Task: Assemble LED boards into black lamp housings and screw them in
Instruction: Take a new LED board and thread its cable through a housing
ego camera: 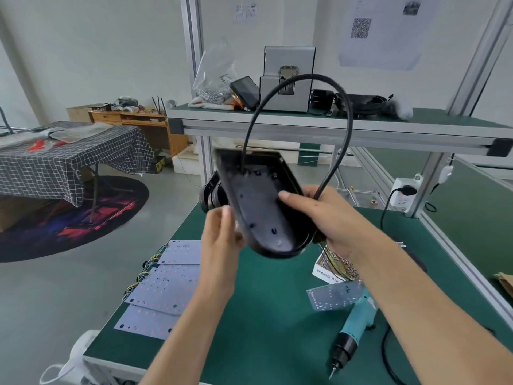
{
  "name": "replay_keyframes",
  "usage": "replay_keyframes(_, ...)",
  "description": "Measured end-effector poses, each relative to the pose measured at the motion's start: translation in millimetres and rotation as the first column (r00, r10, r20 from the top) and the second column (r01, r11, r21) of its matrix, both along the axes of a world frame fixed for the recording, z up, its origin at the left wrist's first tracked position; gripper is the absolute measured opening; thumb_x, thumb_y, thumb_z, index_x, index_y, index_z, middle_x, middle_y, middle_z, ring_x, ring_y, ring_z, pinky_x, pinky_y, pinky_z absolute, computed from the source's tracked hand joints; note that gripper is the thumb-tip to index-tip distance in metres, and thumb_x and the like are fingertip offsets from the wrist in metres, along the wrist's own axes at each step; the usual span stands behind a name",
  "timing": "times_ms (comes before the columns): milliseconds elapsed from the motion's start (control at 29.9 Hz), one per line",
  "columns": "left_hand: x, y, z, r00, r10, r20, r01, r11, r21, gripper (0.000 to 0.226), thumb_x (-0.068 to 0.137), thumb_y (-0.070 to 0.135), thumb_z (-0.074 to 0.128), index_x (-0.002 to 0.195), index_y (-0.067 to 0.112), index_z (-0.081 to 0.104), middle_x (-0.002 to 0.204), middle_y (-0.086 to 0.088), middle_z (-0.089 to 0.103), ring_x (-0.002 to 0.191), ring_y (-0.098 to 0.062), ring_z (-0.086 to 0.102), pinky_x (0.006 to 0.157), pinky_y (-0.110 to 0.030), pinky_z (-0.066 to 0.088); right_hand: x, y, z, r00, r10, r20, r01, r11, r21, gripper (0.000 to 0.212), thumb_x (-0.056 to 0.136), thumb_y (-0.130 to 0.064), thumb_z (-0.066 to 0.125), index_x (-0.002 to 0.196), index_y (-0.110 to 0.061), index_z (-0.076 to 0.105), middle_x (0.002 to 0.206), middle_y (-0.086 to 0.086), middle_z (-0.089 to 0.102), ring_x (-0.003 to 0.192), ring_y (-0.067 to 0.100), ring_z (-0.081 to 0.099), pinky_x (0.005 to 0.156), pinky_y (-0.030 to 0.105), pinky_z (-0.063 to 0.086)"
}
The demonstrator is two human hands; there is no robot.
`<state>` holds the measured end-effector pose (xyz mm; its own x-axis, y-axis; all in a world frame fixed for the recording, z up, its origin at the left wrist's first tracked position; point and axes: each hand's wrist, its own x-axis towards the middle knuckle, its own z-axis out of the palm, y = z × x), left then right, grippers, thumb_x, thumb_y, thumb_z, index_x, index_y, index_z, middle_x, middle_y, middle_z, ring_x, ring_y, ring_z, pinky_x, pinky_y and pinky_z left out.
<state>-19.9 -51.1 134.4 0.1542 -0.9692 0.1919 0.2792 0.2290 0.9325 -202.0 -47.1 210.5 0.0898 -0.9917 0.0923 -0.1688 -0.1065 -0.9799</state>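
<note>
A grey smooth floor (pixel 55 287) is seen under plain white walls (pixel 83 51), with a checked-cloth table (pixel 69 154) and a round dark rug (pixel 83 218).

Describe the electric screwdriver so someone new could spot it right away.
Start at the green workbench and go to its near right corner. The electric screwdriver lies there, beneath the right forearm, bit pointing toward the near edge. Its teal body stands out beside the pale LED boards.

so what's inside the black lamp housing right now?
No LED board in the black plastic lamp housing: bare floor with holes and a black cable entering near the top. The right hand covers part of the rim.
</note>
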Motion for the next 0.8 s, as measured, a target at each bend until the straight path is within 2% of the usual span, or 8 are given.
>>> replay_keyframes(167, -3.4, 7.6, -45.6, 0.741, -0.201, 0.641, -0.02, 0.947, 0.319, 0.024, 0.105, 0.023, 0.047, 0.089, 0.011, 0.059, 0.086, -0.012, 0.063, 0.054, -0.024, 0.074, 0.048, -0.029, 0.043, -5.9, -13.9, 18.8, 0.962, -0.065, 0.266, 0.067, 0.998, 0.0, 0.014, 0.096, -0.024, 0.073, 0.088, -0.013, 0.07, 0.082, 0.016, 0.06, 0.069, 0.026, 0.05, 0.057, 0.03, 0.035)
replay_keyframes(268, 4.5, 11.6, -48.0, 0.472, -0.435, 0.767, 0.063, 0.884, 0.463, 0.026, 0.097, 0.02, 0.049, 0.072, 0.011, 0.049, 0.055, -0.003, 0.052, 0.056, -0.026, 0.075, 0.044, -0.024, 0.032, -11.2, -24.2, 21.1, 0.949, -0.055, 0.311, 0.066, 0.998, -0.025, 0.025, 0.1, -0.021, 0.068, 0.082, -0.01, 0.057, 0.058, 0.006, 0.044, 0.042, 0.015, 0.033, 0.041, 0.022, 0.025)
replay_keyframes(335, 10.5, 8.0, -39.1, 0.407, -0.42, 0.811, 0.06, 0.898, 0.435, 0.016, 0.095, 0.028, 0.06, 0.1, 0.013, 0.058, 0.082, 0.0, 0.066, 0.079, -0.026, 0.078, 0.06, -0.027, 0.048, -14.1, -28.1, 18.0, 0.958, -0.057, 0.281, 0.059, 0.998, 0.002, 0.03, 0.101, -0.02, 0.067, 0.078, -0.01, 0.052, 0.054, 0.004, 0.038, 0.039, 0.014, 0.029, 0.04, 0.023, 0.021)
replay_keyframes(402, 16.4, -3.5, -22.5, 0.549, -0.209, 0.81, 0.0, 0.968, 0.25, 0.067, 0.092, 0.034, 0.072, 0.151, 0.023, 0.041, 0.133, 0.005, 0.061, 0.105, -0.024, 0.071, 0.084, -0.035, 0.055, -17.3, -28.9, 12.3, 0.975, -0.044, 0.219, 0.036, 0.999, 0.04, 0.033, 0.101, -0.02, 0.069, 0.074, -0.011, 0.052, 0.055, 0.004, 0.039, 0.04, 0.013, 0.028, 0.039, 0.022, 0.021)
replay_keyframes(469, 19.2, -18.3, 4.2, 0.778, 0.012, 0.628, -0.018, 1.0, 0.003, 0.077, 0.092, 0.023, 0.073, 0.158, 0.03, 0.035, 0.144, 0.014, 0.057, 0.085, -0.013, 0.069, 0.074, -0.032, 0.055, -18.4, -28.5, 6.0, 0.993, -0.008, 0.118, 0.0, 0.998, 0.071, 0.035, 0.099, -0.023, 0.071, 0.07, -0.013, 0.055, 0.053, 0.003, 0.043, 0.04, 0.013, 0.03, 0.038, 0.022, 0.024)
replay_keyframes(536, 18.5, -34.7, 26.1, 0.899, 0.014, 0.439, 0.05, 0.99, -0.134, 0.063, 0.089, 0.007, 0.07, 0.146, 0.028, 0.051, 0.129, 0.016, 0.068, 0.078, 0.001, 0.069, 0.068, -0.021, 0.056, -14.4, -26.8, 2.3, 0.999, 0.036, 0.019, -0.037, 0.994, 0.098, 0.032, 0.099, -0.026, 0.072, 0.072, -0.015, 0.058, 0.052, 0.001, 0.049, 0.04, 0.012, 0.033, 0.037, 0.022, 0.026)
replay_keyframes(603, 16.2, -43.7, 37.1, 0.947, -0.097, 0.305, 0.15, 0.977, -0.153, 0.048, 0.084, 0.006, 0.068, 0.13, 0.022, 0.064, 0.119, 0.01, 0.075, 0.101, -0.006, 0.073, 0.079, -0.025, 0.06, -10.7, -26.6, 1.1, 0.998, 0.064, -0.01, -0.063, 0.992, 0.114, 0.028, 0.099, -0.026, 0.072, 0.075, -0.015, 0.06, 0.053, 0.0, 0.051, 0.04, 0.012, 0.034, 0.038, 0.021, 0.025)
replay_keyframes(804, 1.2, -38.2, 13.1, 0.942, -0.309, 0.134, 0.303, 0.951, 0.061, 0.029, 0.067, 0.046, 0.062, 0.088, 0.048, 0.081, 0.1, 0.012, 0.08, 0.089, -0.008, 0.076, 0.069, -0.025, 0.06, -7.1, -30.5, -2.9, 0.995, -0.049, -0.091, 0.049, 0.999, -0.003, 0.021, 0.096, -0.031, 0.073, 0.088, -0.012, 0.078, 0.073, 0.005, 0.072, 0.06, 0.019, 0.054, 0.046, 0.023, 0.035)
